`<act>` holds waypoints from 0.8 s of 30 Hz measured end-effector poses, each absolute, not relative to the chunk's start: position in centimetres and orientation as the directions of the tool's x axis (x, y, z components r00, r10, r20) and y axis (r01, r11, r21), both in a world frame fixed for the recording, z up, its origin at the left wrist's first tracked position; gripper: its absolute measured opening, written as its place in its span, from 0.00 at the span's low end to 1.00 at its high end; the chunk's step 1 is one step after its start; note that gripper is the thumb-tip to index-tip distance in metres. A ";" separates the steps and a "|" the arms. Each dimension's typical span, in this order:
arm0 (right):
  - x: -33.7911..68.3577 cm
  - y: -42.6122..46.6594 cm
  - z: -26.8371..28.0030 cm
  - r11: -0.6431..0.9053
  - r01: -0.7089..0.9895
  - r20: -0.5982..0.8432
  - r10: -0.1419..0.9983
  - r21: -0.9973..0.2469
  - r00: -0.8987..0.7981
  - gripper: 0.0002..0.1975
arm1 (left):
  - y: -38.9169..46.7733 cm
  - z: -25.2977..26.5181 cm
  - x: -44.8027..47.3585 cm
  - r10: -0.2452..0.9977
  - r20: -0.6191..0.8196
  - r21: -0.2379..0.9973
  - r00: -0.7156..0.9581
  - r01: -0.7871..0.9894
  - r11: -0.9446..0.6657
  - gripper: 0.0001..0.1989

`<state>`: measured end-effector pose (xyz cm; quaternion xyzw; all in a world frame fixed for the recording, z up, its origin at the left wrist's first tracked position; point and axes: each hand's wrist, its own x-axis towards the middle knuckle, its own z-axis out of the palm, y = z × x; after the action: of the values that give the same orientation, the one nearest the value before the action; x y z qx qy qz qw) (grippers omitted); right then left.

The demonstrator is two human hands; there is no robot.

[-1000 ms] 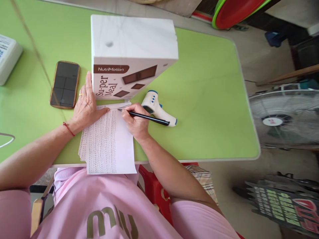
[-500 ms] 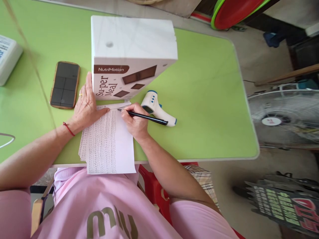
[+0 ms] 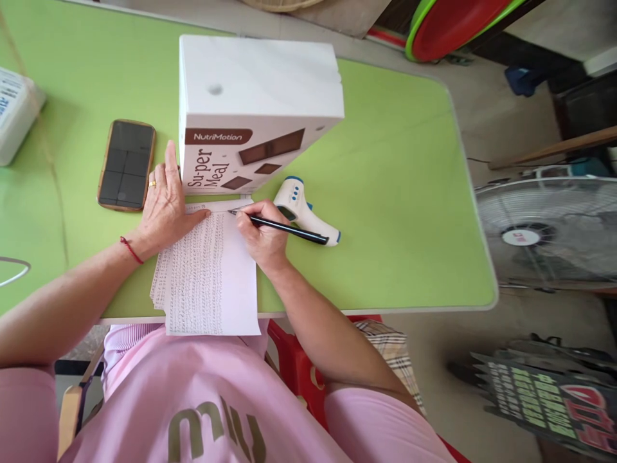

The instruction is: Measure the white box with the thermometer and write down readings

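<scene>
My right hand (image 3: 263, 236) grips a black pen (image 3: 289, 227), its tip touching the paper near the top. Rows of small handwriting cover the left and middle of the sheet (image 3: 241, 276); its right strip is blank. Other written pages stick out beneath it at the left. My left hand (image 3: 166, 204) lies flat with fingers stretched, thumb on the page's upper left and fingers beside the white box (image 3: 260, 77). That box stands upright just beyond the paper, marked "NutriMotion Su-per Meal". Right of my pen hand lies a white and blue infrared thermometer (image 3: 303, 212), partly behind the pen.
A phone (image 3: 126, 164) in a brown case lies left of my left hand on the green table (image 3: 395, 193). A white device (image 3: 17, 116) sits at the far left, above a white cable (image 3: 17, 273). A fan (image 3: 530, 235) stands beyond the right edge.
The pen tip has shifted very slightly on the paper, with my right hand. My left hand stays in place; the whole view has moved a little.
</scene>
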<state>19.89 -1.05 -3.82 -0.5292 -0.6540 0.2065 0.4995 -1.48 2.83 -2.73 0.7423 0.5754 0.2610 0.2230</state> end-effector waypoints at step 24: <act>18.4 -2.1 -3.1 0.393 0.446 0.457 0.889 -0.804 0.041 0.08 | 2.6 -1.2 -1.5 0.980 0.111 0.565 0.167 0.800 -0.200 0.61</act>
<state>18.40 -2.10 -3.09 -0.5072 -0.6582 0.2155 0.5130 -1.48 2.59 -1.16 0.7390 0.6021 0.2326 0.1930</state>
